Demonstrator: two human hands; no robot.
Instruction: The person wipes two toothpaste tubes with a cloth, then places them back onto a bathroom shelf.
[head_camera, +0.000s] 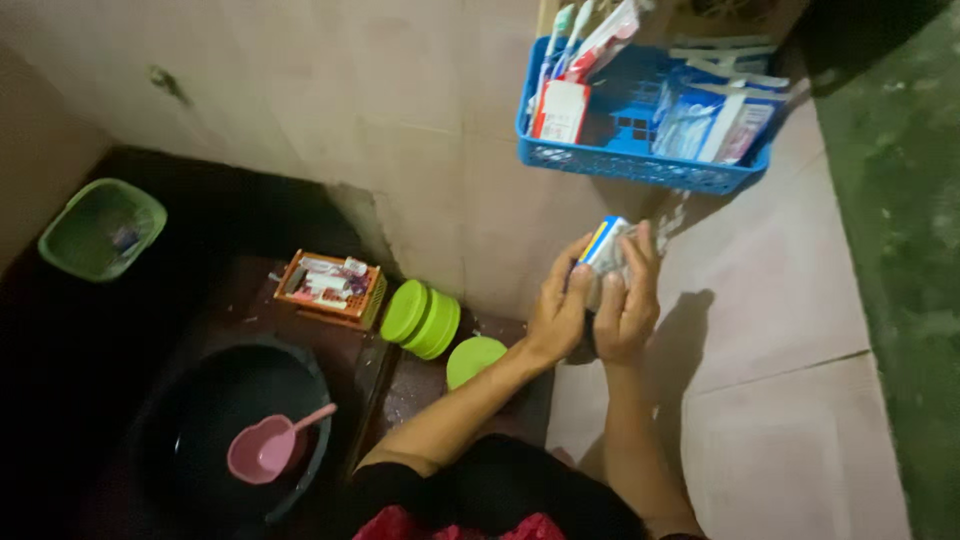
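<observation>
Head view: our left hand and right hand both grip a small packet below the blue basket.

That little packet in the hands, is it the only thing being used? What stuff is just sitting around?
In use:
- small blue, yellow and white packet, held by both the left hand and the right hand
- blue basket on the wall just above them

Lying about:
- orange basket
- green round containers
- pink scoop in the dark basin
- green basket
</observation>
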